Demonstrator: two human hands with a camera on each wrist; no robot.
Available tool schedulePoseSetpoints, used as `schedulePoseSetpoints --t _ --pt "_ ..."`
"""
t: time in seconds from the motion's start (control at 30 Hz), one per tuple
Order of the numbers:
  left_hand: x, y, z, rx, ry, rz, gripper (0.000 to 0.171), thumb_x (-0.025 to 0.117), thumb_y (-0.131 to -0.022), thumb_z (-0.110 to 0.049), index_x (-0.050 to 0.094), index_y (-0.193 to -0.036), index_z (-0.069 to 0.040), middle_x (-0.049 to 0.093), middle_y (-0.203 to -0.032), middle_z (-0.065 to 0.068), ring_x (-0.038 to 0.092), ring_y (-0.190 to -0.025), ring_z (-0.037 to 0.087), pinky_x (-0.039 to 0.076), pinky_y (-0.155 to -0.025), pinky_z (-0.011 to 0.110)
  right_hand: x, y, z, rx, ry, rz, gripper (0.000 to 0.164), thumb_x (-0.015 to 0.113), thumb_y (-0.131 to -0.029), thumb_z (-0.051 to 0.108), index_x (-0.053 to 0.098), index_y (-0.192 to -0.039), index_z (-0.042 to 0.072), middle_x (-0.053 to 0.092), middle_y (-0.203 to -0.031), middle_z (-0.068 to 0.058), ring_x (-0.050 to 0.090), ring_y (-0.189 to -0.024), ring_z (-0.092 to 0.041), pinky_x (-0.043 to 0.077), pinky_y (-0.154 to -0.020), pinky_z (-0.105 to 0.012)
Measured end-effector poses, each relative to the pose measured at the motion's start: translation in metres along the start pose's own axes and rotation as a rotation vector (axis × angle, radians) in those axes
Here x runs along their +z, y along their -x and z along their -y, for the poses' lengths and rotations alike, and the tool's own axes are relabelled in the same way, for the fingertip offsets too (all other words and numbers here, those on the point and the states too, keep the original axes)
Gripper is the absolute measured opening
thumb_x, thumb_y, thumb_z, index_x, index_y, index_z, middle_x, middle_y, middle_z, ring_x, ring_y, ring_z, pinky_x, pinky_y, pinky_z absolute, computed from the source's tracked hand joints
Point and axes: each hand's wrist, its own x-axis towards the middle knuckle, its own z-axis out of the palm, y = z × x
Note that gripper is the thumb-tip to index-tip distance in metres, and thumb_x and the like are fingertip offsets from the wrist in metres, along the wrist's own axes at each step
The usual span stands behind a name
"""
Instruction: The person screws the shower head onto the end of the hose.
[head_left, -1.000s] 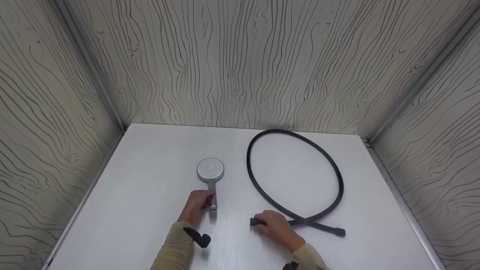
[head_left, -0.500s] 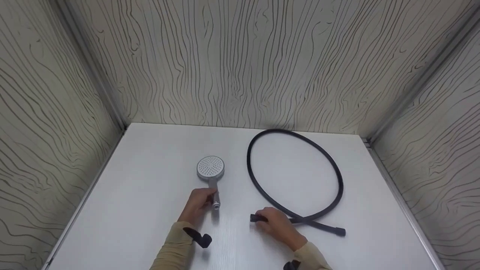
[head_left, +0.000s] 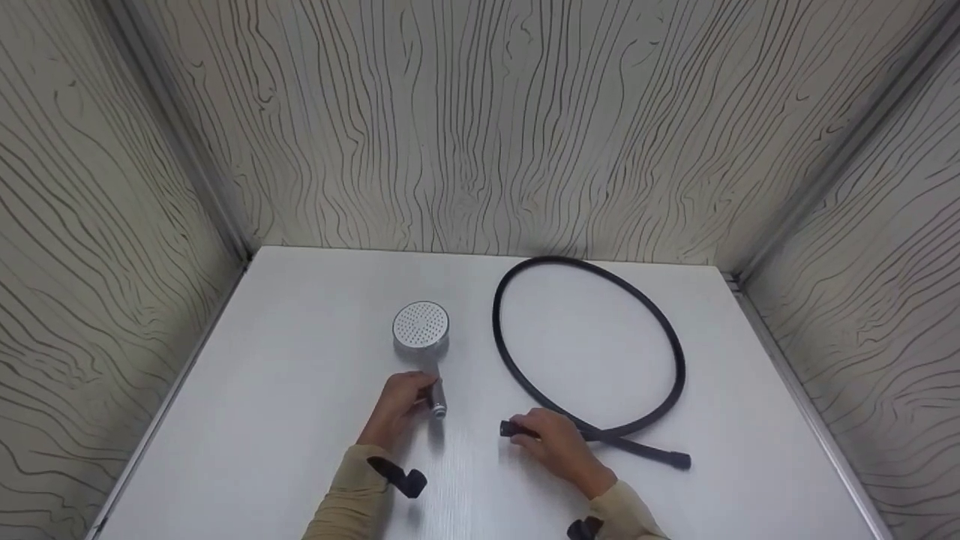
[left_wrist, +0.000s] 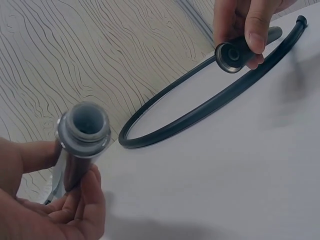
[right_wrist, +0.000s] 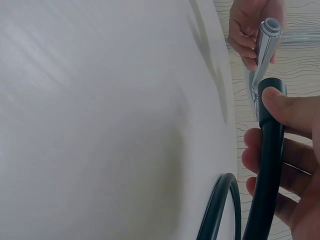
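Note:
My left hand point(head_left: 400, 403) grips the handle of a silver shower head point(head_left: 421, 325) whose round white spray face points up. In the left wrist view the handle's threaded open end point(left_wrist: 89, 122) faces the camera. My right hand point(head_left: 559, 446) pinches a black shower hose point(head_left: 679, 349) just behind its end fitting point(right_wrist: 272, 92), thumb on the fitting and fingers behind the hose. That fitting's hollow mouth point(left_wrist: 231, 56) points left, toward the handle end, with a gap between the two. Both pieces are raised off the table where I hold them.
The hose lies in a big loop on the white table point(head_left: 315, 330), crossing itself near my right hand. Its other end point(head_left: 679, 460) rests at the right. Wood-patterned panels point(head_left: 465, 127) enclose the back and both sides.
The shower head has lifted and tilted, its handle end swinging slightly right. My right hand has raised the hose end a little, moving it slightly away from me.

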Motion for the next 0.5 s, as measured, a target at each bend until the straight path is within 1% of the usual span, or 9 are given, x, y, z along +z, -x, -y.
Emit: schedulePoseSetpoints --t 0.13,0.27,0.5 --pt "0.0019 0.0025 -0.0008 -0.01 0.03 0.009 0.032 0.06 -0.093 -0.016 0.062 -0.118 0.005 0.067 -0.108 0.012 0.062 -0.099 0.022 0.054 -0.091 0.034 -0.0004 -0.0002 -0.0002 -0.005 -0.033 -0.035 0.019 0.072 -0.086 0.022 0.073 -0.103 0.013 0.063 -0.085 0.006 0.051 -0.075 -0.002 0.047 -0.063 -0.018" --pt "0.004 0.0037 -0.0028 -0.025 0.028 0.006 0.033 0.06 -0.094 -0.016 0.061 -0.119 0.004 0.067 -0.109 0.011 0.062 -0.1 0.022 0.053 -0.09 0.034 -0.001 -0.0009 -0.0005 0.003 -0.062 -0.051 0.021 0.072 -0.085 0.021 0.073 -0.104 0.012 0.062 -0.09 0.004 0.055 -0.078 -0.003 0.052 -0.066 -0.019" --pt "0.0078 0.0081 -0.0075 -0.038 0.04 -0.005 0.034 0.061 -0.094 -0.016 0.059 -0.121 0.004 0.066 -0.111 0.013 0.062 -0.104 0.024 0.054 -0.095 0.038 -0.003 -0.0026 0.0009 0.016 -0.087 -0.071 0.021 0.073 -0.085 0.019 0.073 -0.104 0.012 0.062 -0.09 0.004 0.056 -0.08 -0.003 0.054 -0.069 -0.02"
